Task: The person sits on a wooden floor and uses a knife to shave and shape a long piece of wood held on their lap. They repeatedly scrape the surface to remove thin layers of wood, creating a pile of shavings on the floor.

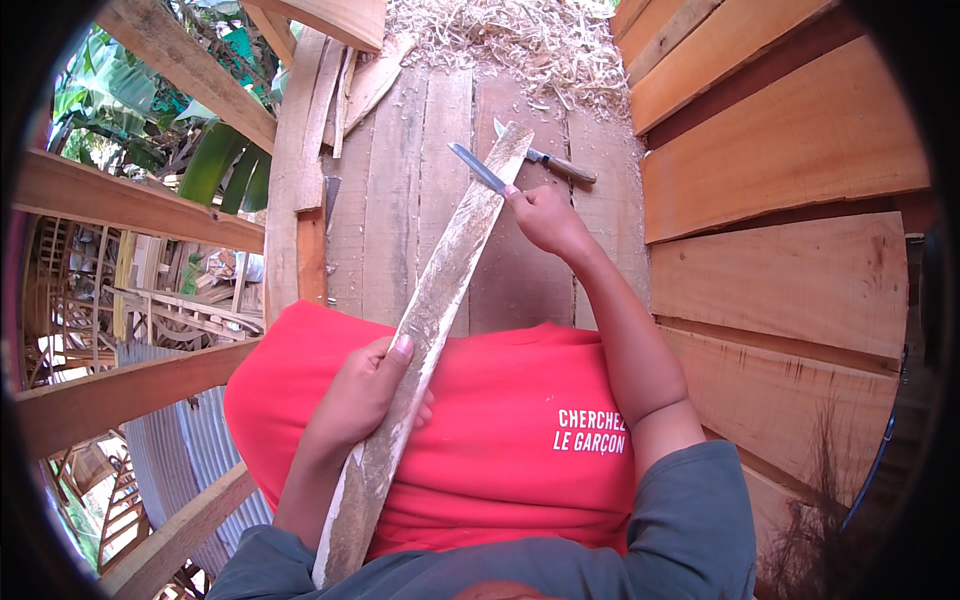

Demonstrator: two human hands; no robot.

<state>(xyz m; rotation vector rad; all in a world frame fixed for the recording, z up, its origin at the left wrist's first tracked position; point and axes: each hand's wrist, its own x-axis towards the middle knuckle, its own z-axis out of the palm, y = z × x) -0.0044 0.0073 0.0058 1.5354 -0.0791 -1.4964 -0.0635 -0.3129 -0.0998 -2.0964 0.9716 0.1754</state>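
A long, narrow wooden board with a rough, mottled grey-white face slants from my body, over my lap, up toward the floor planks ahead. My left hand is closed around its lower half, thumb on top and fingertips showing at the far edge. In my right hand is a knife, its handle hidden in the fist. The blade lies across the board near its far end, pointing up and left. Beyond the board, a wooden-handled tool rests on the floor, its middle hidden under the board.
Red cloth covers my lap. Pale wood shavings are heaped on the plank floor at the far end. Loose wood strips lie at the far left. A plank wall stands close on my right; open rails run along the left.
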